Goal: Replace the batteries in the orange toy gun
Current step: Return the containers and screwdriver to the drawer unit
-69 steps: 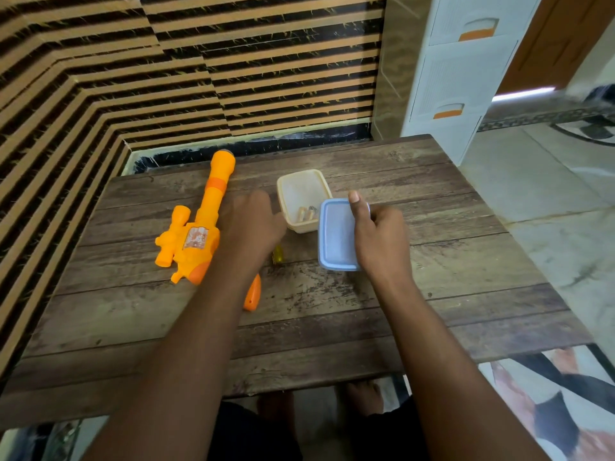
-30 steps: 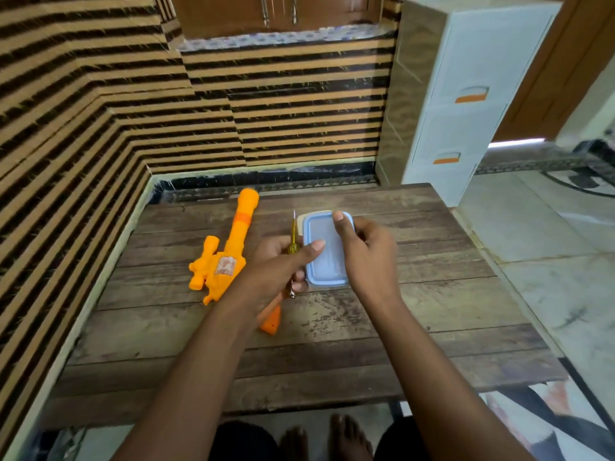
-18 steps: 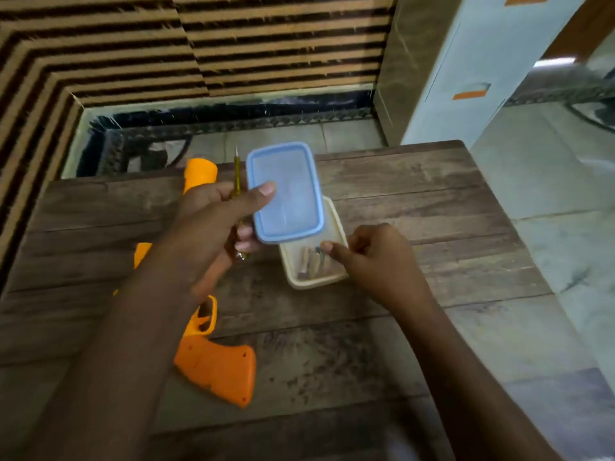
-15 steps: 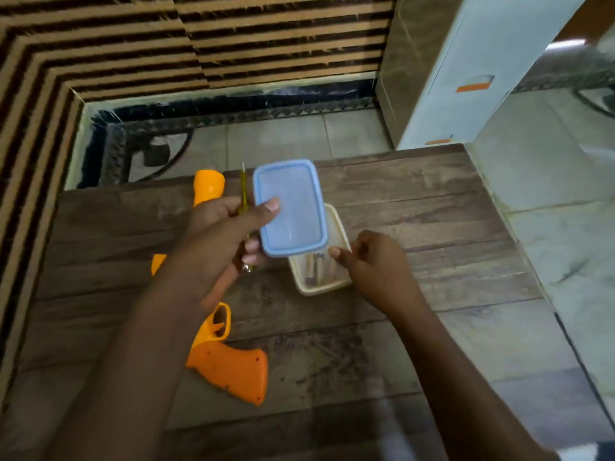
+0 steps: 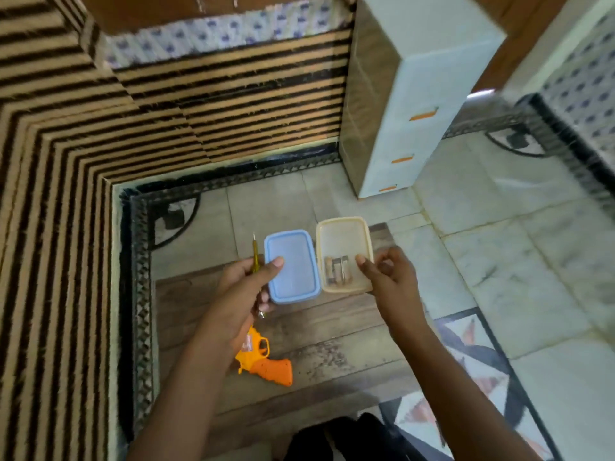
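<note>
My left hand point(image 5: 244, 287) holds the blue lid point(image 5: 291, 266) with its thumb on top, and a thin yellow screwdriver point(image 5: 255, 259) stands upright in the same hand. My right hand point(image 5: 389, 277) grips the cream plastic box point(image 5: 342, 234) by its near right rim, lifted above the table. Several batteries point(image 5: 337, 272) lie inside the box. The orange toy gun point(image 5: 266, 361) lies on the wooden table point(image 5: 332, 344) below my left hand, which hides most of it; only the grip and trigger show.
A white drawer cabinet point(image 5: 422, 104) with orange handles stands on the tiled floor at the back right. Striped walls close the left and back sides. A patterned mat point(image 5: 472, 357) lies to the right of the table.
The lid came off the box and passed to my left hand beside the screwdriver. My right hand took the box by its rim and raised it off the table to the right.
</note>
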Tool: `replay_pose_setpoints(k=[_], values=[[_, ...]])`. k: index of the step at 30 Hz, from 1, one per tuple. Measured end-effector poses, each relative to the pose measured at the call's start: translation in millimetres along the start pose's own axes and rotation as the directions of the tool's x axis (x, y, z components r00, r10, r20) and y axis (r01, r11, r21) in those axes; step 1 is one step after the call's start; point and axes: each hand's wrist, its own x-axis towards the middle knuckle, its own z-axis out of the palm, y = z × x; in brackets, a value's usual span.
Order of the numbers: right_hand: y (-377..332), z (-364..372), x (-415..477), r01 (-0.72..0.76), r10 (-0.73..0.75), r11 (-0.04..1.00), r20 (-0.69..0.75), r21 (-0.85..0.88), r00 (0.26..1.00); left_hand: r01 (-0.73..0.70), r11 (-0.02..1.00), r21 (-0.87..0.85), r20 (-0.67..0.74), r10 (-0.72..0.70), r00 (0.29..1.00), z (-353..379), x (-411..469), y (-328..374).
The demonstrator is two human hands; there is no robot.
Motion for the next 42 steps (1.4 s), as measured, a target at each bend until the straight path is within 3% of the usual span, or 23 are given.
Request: replay_pose_setpoints(k=[7,13,20,28,36,42], values=[[-121.2,-61.6,-72.1,0.032,-0.015,0.992,-0.137,0.121,0.99,-0.082,0.996,0.038,0.13,0.077,0.989,31.9,-83.2,98.9],[-154.4,-115.8,-110.6,0.095,-0.008,0.95,-0.28,0.299,0.96,-0.15,0.983,0.106,0.285,0.115,0.952,82.9,-116.6,129.2],[-162.2,-207.2,-126.1,0.185,-0.005,0.918,-0.458,0.35,0.889,-0.158,0.97,0.187,0.453,0.057,0.89,188.3,-138.1,129.3],[-142.7,-367.2,-112.9,0.253,0.015,0.887,-0.57,0.388,0.822,-0.149,0.963,0.224,0.52,0.011,0.854,360.9,-159.0,94.9],[-122.9,-544.7,-93.7,0.202,0.103,0.901,-0.641,0.384,0.761,-0.075,0.965,0.25,0.552,-0.078,0.83,549.1,-194.5,56.8],[-120.0,-618.3,-71.2,0.208,0.125,0.898,-0.679,0.387,0.723,-0.098,0.95,0.298,0.613,-0.112,0.782,627.6,-197.2,50.6]])
